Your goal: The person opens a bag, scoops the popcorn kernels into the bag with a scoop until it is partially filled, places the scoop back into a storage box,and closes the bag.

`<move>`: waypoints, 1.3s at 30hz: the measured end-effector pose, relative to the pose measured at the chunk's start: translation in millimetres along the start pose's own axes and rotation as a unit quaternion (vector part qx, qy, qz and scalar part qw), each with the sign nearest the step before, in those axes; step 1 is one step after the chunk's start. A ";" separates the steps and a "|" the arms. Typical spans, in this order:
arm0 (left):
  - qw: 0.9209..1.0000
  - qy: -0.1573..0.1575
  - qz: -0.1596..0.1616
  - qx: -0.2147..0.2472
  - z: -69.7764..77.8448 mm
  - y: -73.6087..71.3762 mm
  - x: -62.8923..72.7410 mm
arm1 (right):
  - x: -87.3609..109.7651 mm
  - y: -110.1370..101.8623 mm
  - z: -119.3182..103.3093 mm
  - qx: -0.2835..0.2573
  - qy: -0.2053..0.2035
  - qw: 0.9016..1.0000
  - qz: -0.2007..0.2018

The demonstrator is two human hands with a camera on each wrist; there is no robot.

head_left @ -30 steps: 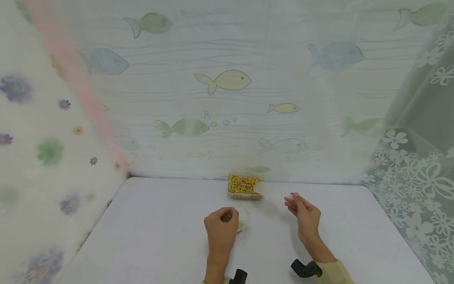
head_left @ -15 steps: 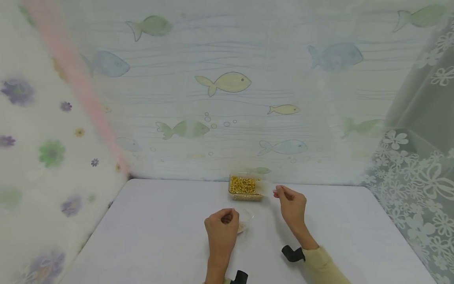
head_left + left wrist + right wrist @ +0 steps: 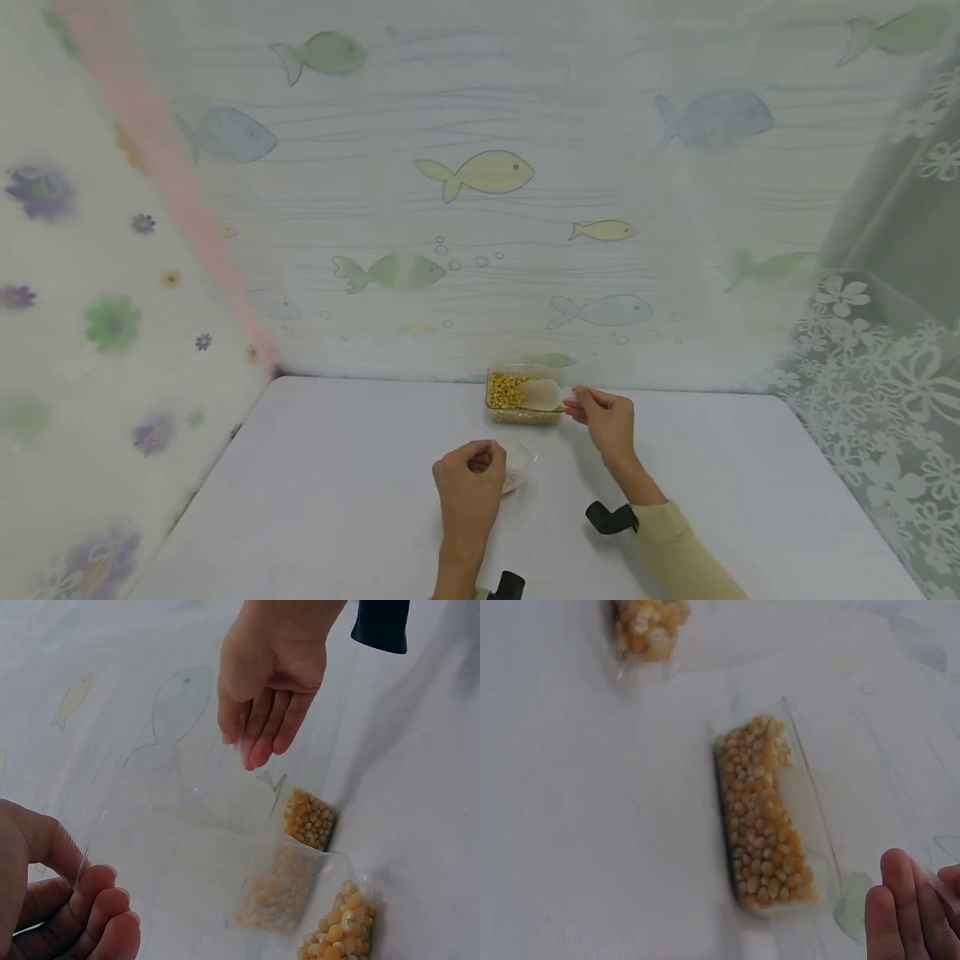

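My left hand (image 3: 471,479) pinches the top edge of a clear plastic bag (image 3: 521,467) between thumb and forefinger. Yellow corn kernels (image 3: 341,930) lie in the bottom of that bag in the left wrist view. With thumb and fingers my right hand (image 3: 611,425) pinches the handle end of a pale, translucent scoop (image 3: 543,394). The scoop's blade overlaps the right part of a clear rectangular container (image 3: 523,417) filled with corn kernels (image 3: 504,389). In the right wrist view the fingers (image 3: 911,907) show beyond the container's far side.
A white table (image 3: 337,475) carries the container near its back edge, with the bag in front of it. Behind stands a sheet printed with fish (image 3: 491,172). Black curved pieces (image 3: 611,518) are worn at both wrists.
My right hand has moved left toward the container, bringing the scoop from beside it to over the kernels. My left hand and the bag have stayed in place.
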State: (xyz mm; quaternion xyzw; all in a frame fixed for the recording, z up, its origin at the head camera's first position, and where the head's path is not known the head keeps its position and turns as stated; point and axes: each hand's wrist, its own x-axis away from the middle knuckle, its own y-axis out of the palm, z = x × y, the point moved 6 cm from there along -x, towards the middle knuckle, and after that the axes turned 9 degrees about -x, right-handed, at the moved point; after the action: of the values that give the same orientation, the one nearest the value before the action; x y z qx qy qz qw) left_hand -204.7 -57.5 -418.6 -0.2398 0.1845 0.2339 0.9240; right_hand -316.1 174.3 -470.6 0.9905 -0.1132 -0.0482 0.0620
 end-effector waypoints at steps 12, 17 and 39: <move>1.000 -0.006 0.002 0.005 -0.6 -0.2 -0.5 | -3.6 13.1 10.2 -0.044 0.108 0.993 -0.022; 1.000 -0.008 0.001 0.003 -0.7 0.0 -0.1 | -3.6 10.6 3.3 -0.032 0.070 0.997 -0.005; 1.000 -0.003 -0.001 0.001 -0.6 -0.3 0.1 | -10.0 11.0 4.6 -0.002 0.081 0.997 -0.015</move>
State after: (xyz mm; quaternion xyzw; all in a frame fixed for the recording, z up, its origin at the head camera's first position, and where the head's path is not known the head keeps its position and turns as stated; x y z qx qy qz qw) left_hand -204.6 -58.1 -419.0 -0.2379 0.1814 0.2333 0.9252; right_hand -328.7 165.4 -472.9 0.9926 -0.0929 0.0312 0.0723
